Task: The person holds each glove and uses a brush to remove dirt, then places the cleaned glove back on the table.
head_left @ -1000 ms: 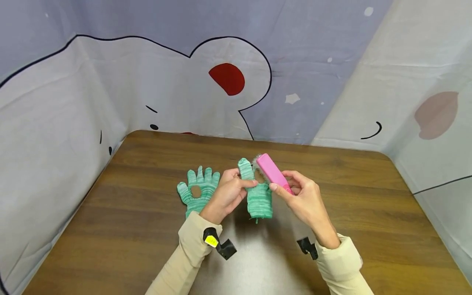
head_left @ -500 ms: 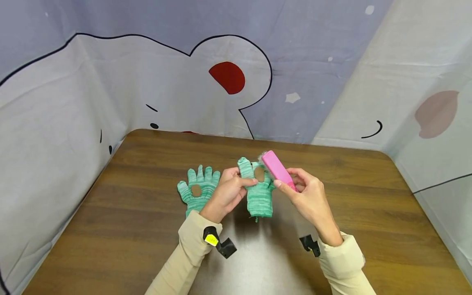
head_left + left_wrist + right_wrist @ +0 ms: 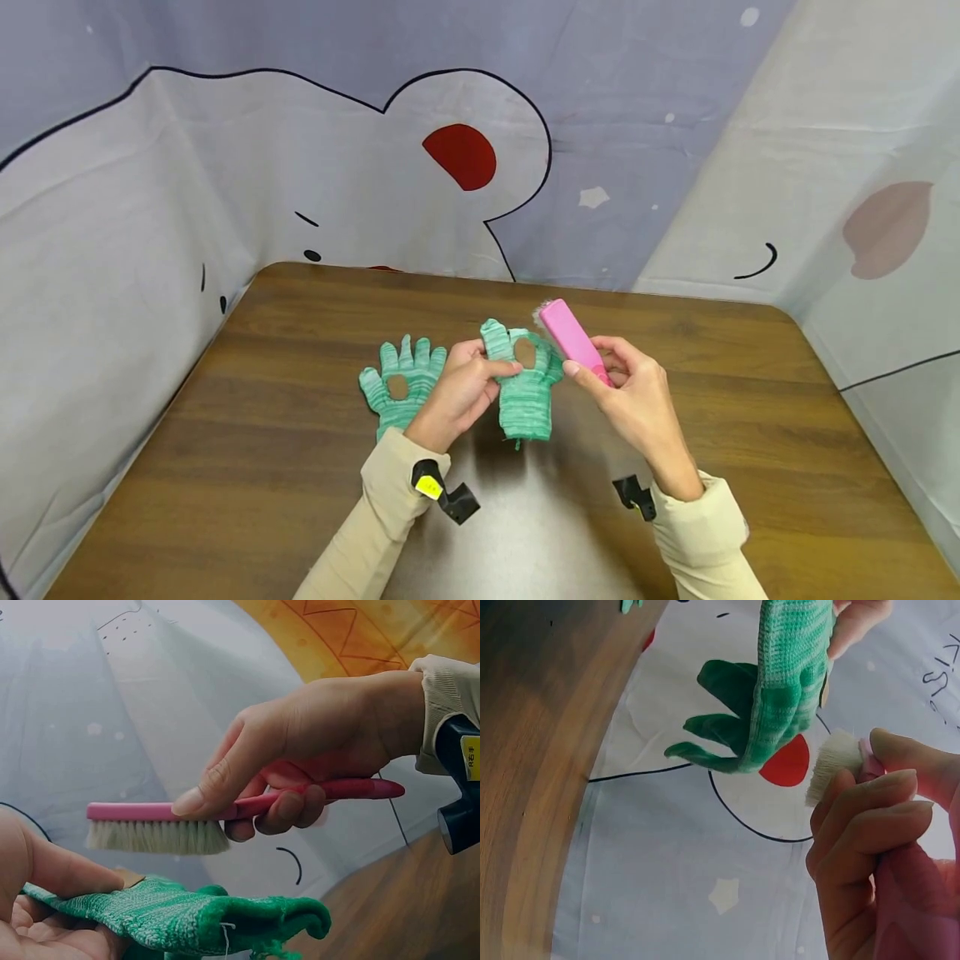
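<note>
A green striped knit glove (image 3: 525,408) with a brown oval patch (image 3: 525,353) is pinched by my left hand (image 3: 459,388), thumb on top near the patch and fingers beneath. In my right hand (image 3: 633,392) I grip a pink brush (image 3: 573,335) by its handle. Its pale bristles (image 3: 157,836) face the glove and stand a little above it in the left wrist view, apart from the cloth. A second green glove (image 3: 405,400) with a like patch lies flat on the table, its cuff partly hidden behind my left wrist.
The wooden table (image 3: 247,467) has rounded far corners. A printed curtain (image 3: 360,167) with cartoon shapes hangs behind it and along both sides. Black camera mounts (image 3: 459,503) sit on both wrists.
My right hand has drawn the brush to the right and slightly up, off the glove, so the brown patch shows fully. My left hand keeps the glove nearly still.
</note>
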{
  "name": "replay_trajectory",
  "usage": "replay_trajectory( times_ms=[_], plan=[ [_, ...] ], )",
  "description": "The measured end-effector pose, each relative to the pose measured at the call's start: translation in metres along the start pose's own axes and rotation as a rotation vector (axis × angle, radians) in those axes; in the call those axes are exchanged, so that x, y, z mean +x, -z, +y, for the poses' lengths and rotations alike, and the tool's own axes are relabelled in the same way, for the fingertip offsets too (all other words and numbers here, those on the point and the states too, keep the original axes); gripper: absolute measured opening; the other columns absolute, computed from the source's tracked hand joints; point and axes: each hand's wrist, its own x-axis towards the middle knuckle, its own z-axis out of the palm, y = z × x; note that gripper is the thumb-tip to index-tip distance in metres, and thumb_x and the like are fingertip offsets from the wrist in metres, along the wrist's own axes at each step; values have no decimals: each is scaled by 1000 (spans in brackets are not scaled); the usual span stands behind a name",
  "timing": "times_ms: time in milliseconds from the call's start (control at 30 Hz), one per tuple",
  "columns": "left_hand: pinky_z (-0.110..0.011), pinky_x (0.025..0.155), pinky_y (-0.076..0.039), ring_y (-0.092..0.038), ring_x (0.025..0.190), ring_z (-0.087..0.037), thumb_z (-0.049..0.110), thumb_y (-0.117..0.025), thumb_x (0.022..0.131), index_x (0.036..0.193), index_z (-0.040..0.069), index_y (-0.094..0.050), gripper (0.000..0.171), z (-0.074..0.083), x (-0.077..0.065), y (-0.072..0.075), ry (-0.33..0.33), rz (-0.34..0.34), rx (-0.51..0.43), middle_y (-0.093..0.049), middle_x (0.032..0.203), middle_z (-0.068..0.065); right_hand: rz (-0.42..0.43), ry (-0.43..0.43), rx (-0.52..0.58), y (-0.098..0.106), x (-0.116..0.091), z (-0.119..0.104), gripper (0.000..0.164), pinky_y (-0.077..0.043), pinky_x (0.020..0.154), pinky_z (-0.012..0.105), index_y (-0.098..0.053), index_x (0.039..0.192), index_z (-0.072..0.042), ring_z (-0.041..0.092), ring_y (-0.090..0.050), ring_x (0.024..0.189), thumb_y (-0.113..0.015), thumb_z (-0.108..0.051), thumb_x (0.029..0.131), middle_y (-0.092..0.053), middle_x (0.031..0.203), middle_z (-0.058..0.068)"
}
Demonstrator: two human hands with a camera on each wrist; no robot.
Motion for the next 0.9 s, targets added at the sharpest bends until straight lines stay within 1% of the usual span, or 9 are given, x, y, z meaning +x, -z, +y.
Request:
replay_trajectory(
  times_ms=[167, 267, 400, 467, 567, 667, 767, 900],
  plan=[
    [-28, 77, -50, -56, 81, -16, -16, -50, 80, 93, -4, -48, 18, 0, 0, 0, -9, -10, -9, -53, 84, -7, -11, 14, 3, -5, -2, -2, 39, -45, 50, 24, -61, 107, -13, 12, -64, 64, -73, -35, 77, -67, 82, 7],
    [-29, 78, -50, -57, 84, -16, -16, -49, 80, 96, -6, -48, 19, -1, 0, 1, -13, -19, -8, -54, 87, -8, -15, 41, 6, -9, -3, -4, 39, -47, 51, 24, -61, 108, -12, 12, -64, 64, -74, -33, 77, -67, 82, 8],
    [-29, 78, -50, -56, 83, -16, -15, -49, 80, 98, -8, -46, 19, -1, 0, 1, -6, -19, 6, -52, 86, -9, -19, 87, -30, -14, -5, -6, 39, -48, 53, 23, -61, 107, -10, 12, -62, 64, -74, -30, 77, -66, 81, 7],
    [-30, 80, -50, -57, 86, -17, -15, -49, 80, 102, -10, -46, 23, -1, 0, 1, -6, -26, 10, -52, 91, -11, -15, 108, -53, -17, -6, -7, 39, -48, 53, 23, -61, 107, -10, 11, -61, 63, -75, -29, 76, -66, 80, 5],
    [-33, 84, -49, -57, 95, -19, -15, -49, 80, 113, -14, -44, 33, -1, 0, 1, -8, -40, 9, -54, 104, -14, -20, 136, -79, -19, -8, -7, 39, -48, 53, 23, -62, 107, -9, 11, -60, 63, -76, -28, 75, -66, 80, 4],
    [-34, 89, -47, -56, 103, -20, -16, -49, 80, 119, -15, -42, 39, 0, 0, 1, -30, -47, -3, -54, 113, -15, -28, 158, -91, -21, -9, -7, 41, -49, 55, 24, -62, 107, -7, 11, -60, 63, -77, -27, 75, -67, 81, 4],
    [-33, 90, -46, -55, 104, -19, -16, -48, 80, 118, -15, -42, 38, -1, 0, 1, -55, -45, -16, -54, 112, -14, -17, 160, -97, -22, -9, -6, 41, -49, 56, 23, -62, 107, -7, 11, -60, 64, -77, -27, 75, -66, 80, 4],
    [-32, 89, -47, -56, 99, -18, -16, -48, 81, 113, -13, -45, 32, -1, 0, 1, -76, -40, -24, -56, 104, -10, 8, 150, -101, -22, -8, -6, 40, -49, 56, 23, -62, 106, -9, 11, -60, 64, -76, -29, 75, -65, 79, 3]
  ],
)
